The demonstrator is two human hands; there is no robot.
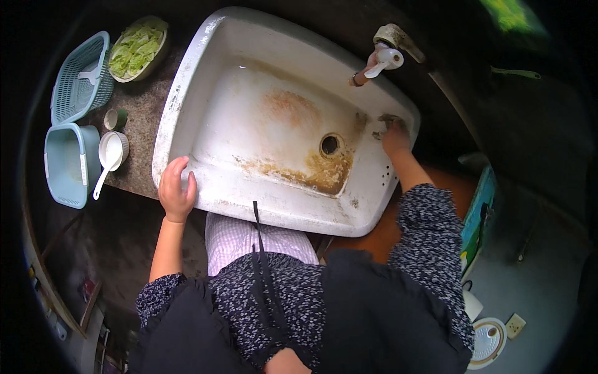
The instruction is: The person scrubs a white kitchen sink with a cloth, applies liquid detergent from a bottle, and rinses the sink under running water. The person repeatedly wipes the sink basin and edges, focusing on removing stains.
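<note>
A white ceramic sink [275,217] lies before me, with brown and rust-coloured stains around its drain hole [330,145] and across its floor. My left hand [177,191] is at the near left corner of the rim, thumb and fingers apart and holding nothing. On the far side of the basin, my right hand [396,139] reaches down to the right ledge. A dark, greyish thing [388,118] shows at its fingertips. Blur hides whether the fingers grip it or only touch that spot. A tap with a white lever handle [387,61] juts over the back right edge.
Left on the stone counter [140,112] stand a bowl of cut leafy greens [138,49], a blue plastic colander basket [70,89], a blue basin [65,163], a small green cup [116,119] and a white cup with a white spoon [112,156]. A colourful panel [479,215] stands right.
</note>
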